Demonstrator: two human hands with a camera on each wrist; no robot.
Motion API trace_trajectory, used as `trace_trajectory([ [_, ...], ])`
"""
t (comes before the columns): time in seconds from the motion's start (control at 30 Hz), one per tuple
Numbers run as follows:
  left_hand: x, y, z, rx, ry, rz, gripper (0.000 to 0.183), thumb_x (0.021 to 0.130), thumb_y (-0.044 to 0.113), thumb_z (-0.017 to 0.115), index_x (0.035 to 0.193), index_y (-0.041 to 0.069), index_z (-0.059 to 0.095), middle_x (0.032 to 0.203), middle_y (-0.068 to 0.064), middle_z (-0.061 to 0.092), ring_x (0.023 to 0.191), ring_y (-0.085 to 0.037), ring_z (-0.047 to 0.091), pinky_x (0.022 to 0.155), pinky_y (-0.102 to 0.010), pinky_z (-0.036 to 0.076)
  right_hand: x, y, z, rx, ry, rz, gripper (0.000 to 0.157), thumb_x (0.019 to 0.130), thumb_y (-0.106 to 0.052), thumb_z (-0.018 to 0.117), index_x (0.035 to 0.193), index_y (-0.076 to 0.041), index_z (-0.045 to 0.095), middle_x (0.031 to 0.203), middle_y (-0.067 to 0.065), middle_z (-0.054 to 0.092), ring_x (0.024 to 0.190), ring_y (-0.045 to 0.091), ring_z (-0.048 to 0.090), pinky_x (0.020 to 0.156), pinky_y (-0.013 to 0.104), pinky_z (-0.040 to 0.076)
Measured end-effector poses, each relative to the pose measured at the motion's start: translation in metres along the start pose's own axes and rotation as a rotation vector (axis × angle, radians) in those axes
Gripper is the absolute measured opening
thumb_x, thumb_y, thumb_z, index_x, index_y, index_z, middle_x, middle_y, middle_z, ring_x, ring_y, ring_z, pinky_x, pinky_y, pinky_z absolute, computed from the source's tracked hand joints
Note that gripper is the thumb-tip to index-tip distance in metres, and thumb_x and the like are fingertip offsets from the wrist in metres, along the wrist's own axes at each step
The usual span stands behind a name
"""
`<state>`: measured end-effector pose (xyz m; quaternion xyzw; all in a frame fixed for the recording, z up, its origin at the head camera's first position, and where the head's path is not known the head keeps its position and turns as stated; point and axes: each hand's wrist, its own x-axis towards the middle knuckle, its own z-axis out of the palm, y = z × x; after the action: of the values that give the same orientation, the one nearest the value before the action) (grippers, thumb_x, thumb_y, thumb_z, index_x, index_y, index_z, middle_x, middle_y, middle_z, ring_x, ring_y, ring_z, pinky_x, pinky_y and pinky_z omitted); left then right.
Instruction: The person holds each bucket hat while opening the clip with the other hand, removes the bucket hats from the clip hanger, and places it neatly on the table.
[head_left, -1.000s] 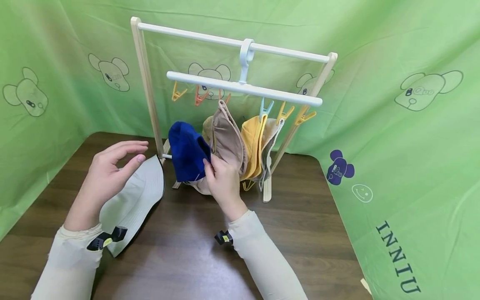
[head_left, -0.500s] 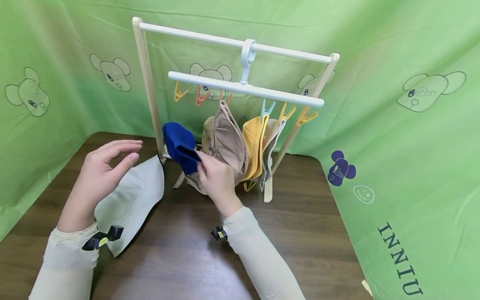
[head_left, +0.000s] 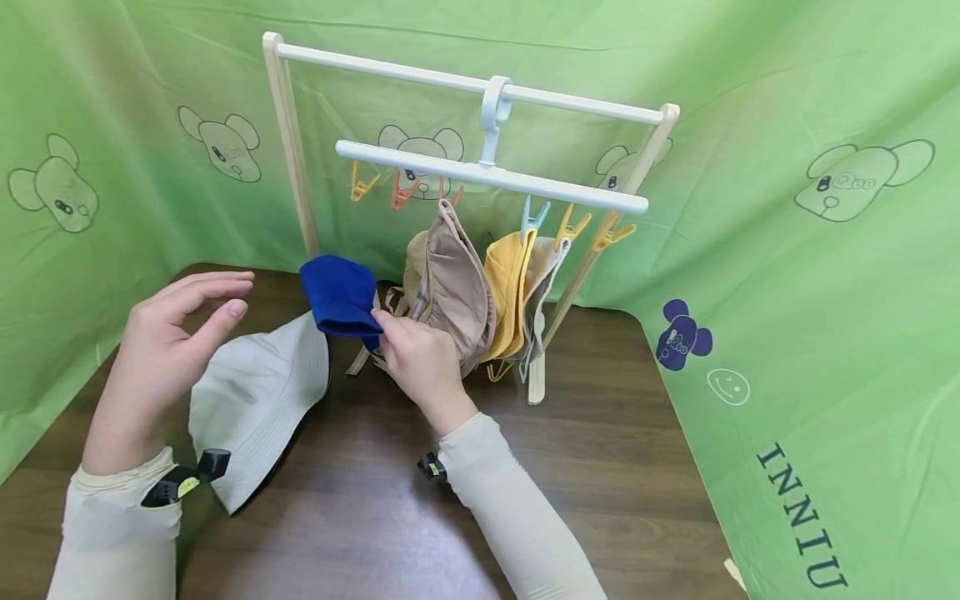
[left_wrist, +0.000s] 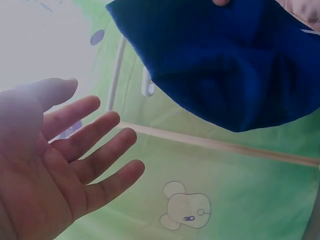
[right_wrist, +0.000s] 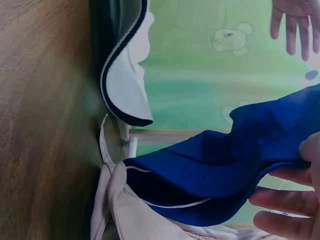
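Note:
A blue bucket hat [head_left: 336, 287] is held up in front of the rack's left side, with its edge pinched between the thumb and fingers of my right hand [head_left: 423, 360]. The right wrist view shows the thumb on top of the blue cloth and the other fingers below it. My left hand [head_left: 168, 346] hovers to the left of the hat, holding nothing. Its fingers spread loosely in the left wrist view, apart from the blue fabric [left_wrist: 215, 75]. Below and beside that hand, a pale grey bucket hat [head_left: 258, 383] with a dark underside lies on the table.
A wooden rack with a white top rod [head_left: 390, 67] carries a hanging clip bar [head_left: 420, 162]. Taupe [head_left: 459, 283], yellow [head_left: 510, 275] and grey-beige hats [head_left: 542, 283] hang from its clips. An unused yellow clip [head_left: 362, 183] is at the left end. Green printed cloth surrounds the table.
My right hand has moved left with the blue hat, turning it so its opening faces downward. My left hand has drawn back to the left. The hanging hats stay put.

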<state>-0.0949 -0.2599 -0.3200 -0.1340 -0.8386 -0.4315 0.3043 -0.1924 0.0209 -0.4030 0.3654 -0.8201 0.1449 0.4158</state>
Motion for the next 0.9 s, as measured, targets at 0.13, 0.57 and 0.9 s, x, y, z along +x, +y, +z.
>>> trace_trajectory([
  [0.13, 0.0, 0.002, -0.003, -0.004, 0.002, 0.006, 0.027, 0.095, 0.001, 0.071, 0.119, 0.011, 0.076, 0.127, -0.006, 0.071, 0.123, -0.005, 0.061, 0.099, -0.013, 0.042, -0.001, -0.005, 0.002, -0.042, -0.004, -0.057, 0.03, 0.094, -0.014, 0.065, 0.123, -0.015, 0.073, 0.094, -0.003, 0.077, 0.07, 0.014, 0.071, 0.054, 0.028, 0.053],
  [0.57, -0.003, -0.001, -0.029, 0.033, 0.105, 0.018, 0.021, 0.094, -0.001, 0.07, 0.114, -0.001, 0.076, 0.124, -0.003, 0.074, 0.117, -0.001, 0.063, 0.092, -0.009, 0.045, 0.0, -0.022, 0.006, -0.136, -0.085, -0.252, 0.031, 0.097, -0.016, 0.059, 0.124, -0.016, 0.072, 0.095, -0.004, 0.076, 0.07, 0.015, 0.069, 0.054, 0.027, 0.052],
  [0.9, -0.005, 0.002, -0.034, 0.014, 0.094, -0.016, 0.021, 0.094, -0.002, 0.07, 0.114, -0.002, 0.075, 0.126, 0.001, 0.073, 0.117, 0.0, 0.062, 0.091, -0.008, 0.044, -0.008, -0.034, 0.014, -0.108, -0.193, -0.328, 0.03, 0.098, -0.013, 0.057, 0.123, -0.021, 0.071, 0.101, -0.006, 0.075, 0.075, 0.015, 0.07, 0.054, 0.029, 0.052],
])
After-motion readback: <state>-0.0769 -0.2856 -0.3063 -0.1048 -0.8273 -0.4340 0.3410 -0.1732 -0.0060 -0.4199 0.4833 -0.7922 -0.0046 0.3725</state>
